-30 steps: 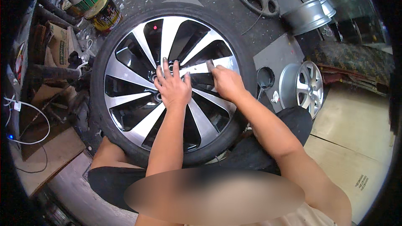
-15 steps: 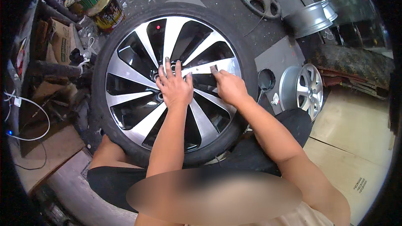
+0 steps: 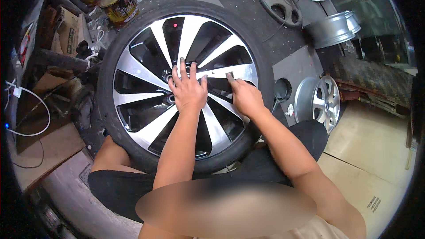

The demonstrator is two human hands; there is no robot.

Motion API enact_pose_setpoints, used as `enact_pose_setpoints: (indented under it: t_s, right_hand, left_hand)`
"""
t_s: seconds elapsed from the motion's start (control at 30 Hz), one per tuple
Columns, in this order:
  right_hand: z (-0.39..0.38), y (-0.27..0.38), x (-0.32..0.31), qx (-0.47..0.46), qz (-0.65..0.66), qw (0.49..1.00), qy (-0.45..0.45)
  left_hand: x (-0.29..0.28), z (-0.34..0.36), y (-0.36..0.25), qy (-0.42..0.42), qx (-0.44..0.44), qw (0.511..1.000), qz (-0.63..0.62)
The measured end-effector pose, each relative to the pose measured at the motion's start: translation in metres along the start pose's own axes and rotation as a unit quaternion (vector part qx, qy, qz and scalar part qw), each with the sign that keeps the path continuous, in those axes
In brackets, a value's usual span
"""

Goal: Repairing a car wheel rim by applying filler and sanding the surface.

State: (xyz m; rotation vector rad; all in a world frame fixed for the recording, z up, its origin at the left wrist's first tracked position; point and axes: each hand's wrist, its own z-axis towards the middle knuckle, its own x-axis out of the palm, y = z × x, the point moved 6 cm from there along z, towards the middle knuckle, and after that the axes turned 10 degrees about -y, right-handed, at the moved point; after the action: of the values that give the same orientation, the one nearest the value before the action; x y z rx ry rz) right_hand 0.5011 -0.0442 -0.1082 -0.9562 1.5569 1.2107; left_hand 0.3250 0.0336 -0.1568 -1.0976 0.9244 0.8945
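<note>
A large alloy wheel (image 3: 155,129) with bright machined spokes and black recesses lies flat before me, its black tyre (image 3: 107,108) around it. Over the hub, my left hand (image 3: 189,92) rests with fingers spread, covering part of the lug holes. My right hand (image 3: 248,99) is closed, thumb and forefinger pressed onto the spoke that points right. Whatever is pinched there, if anything, is hidden under the fingers. The fingertips of both hands are darkened. A small red light spot (image 3: 175,25) shows in a black recess near the far rim.
Paint cans (image 3: 118,6) stand at the far left. Silver rims (image 3: 332,31) lie at the right, one more rim (image 3: 326,102) beside my knee. A small black tub (image 3: 282,89) sits near the tyre. Cardboard sheets (image 3: 367,128) cover the right floor; a white cable (image 3: 48,117) loops at left.
The whole view has shifted slightly. Both hands keep nearly the same places on the wheel, left on the hub and right on the spoke.
</note>
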Motion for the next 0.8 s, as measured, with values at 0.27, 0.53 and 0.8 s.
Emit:
enact_pose_setpoints:
  t_s: [0.27,0.53,0.8]
  right_hand:
    - [-0.003,-0.001,-0.002,-0.003,-0.014,1.0,0.006]
    - [-0.004,0.001,-0.003,-0.017,-0.031,0.999,0.0]
    - [0.006,-0.006,0.001,-0.021,-0.039,0.999,0.018]
  left_hand:
    - [0.001,0.001,-0.002,0.015,-0.007,1.0,-0.005]
    - [0.001,0.001,0.0,0.038,-0.015,0.999,-0.006]
    - [0.003,-0.001,0.003,0.039,-0.018,0.999,-0.013]
